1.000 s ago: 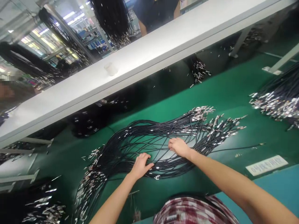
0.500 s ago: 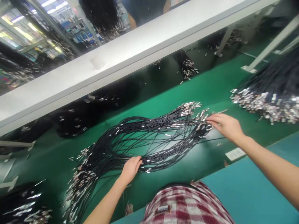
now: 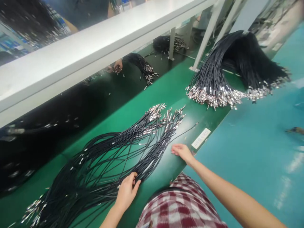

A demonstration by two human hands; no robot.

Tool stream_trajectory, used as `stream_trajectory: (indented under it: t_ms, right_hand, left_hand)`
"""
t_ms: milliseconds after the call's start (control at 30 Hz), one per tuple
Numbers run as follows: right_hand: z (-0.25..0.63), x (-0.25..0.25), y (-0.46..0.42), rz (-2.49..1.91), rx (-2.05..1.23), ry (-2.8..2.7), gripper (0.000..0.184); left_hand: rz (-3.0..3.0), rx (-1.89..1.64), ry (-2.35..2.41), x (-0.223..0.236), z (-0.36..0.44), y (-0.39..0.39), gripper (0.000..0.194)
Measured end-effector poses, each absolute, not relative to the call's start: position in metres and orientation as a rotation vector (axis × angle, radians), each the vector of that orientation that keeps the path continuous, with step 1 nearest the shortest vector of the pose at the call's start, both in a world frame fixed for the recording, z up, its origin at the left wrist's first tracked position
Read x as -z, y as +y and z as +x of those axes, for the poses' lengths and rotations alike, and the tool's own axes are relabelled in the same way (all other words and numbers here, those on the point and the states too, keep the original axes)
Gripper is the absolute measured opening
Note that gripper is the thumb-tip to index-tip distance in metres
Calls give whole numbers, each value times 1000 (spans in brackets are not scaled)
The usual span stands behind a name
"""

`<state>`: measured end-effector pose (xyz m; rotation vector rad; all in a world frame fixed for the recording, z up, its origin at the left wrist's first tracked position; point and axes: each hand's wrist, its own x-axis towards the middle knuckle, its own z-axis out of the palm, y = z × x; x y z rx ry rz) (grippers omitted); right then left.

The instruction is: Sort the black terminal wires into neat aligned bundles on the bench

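Note:
A loose bundle of thin black cables (image 3: 118,139) with silvery metal ends lies spread across the green table (image 3: 173,167). My left hand (image 3: 127,191) is at the near strand of the bundle, its fingers curled over the black cables and the thumb close by. Right of the bundle, my right hand (image 3: 181,152) hovers low over the table with loosely stretched fingers and nothing in it. One single cable (image 3: 186,130) sticks out from the bundle just beyond that hand.
A big draped pile of similar cables (image 3: 213,79) sits at the right back. Above the table runs a white shelf (image 3: 95,41) on metal legs. Under it another person's hand (image 3: 118,66) is near a smaller cable bunch (image 3: 142,66). A white label (image 3: 201,138) marks the table edge.
The view has swung right. My right hand went from beside the bundle to its right-hand metal ends, then came away and back toward me. My left hand stays at the near strand.

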<state>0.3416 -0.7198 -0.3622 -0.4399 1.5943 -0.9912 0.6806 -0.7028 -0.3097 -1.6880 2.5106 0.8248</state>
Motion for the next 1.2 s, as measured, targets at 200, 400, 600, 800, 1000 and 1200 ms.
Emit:
stream_trajectory:
  t_ms: [200, 400, 600, 800, 1000, 1200]
  right_hand:
    - [378, 362, -741, -196, 1122, 1445, 29]
    - [352, 357, -701, 104, 1321, 1303, 27]
    - [325, 358, -683, 426, 1372, 1077, 15]
    - [318, 358, -689, 430, 1319, 983, 14]
    - [320, 360, -697, 433, 1335, 981, 15]
    - [309, 357, -699, 473, 1384, 996, 16]
  left_hand:
    - [-1519, -1099, 2653, 300, 668, -681, 28]
    - [-1188, -845, 2518, 290, 645, -675, 26]
    - [-1455, -558, 2758, 307, 553, -743, 22]
    - [-1786, -744, 2479, 324, 543, -786, 25]
    - [-1695, -567, 2612, 309, 541, -786, 24]
    - [-1163, -615, 2971, 314, 466, -794, 25]
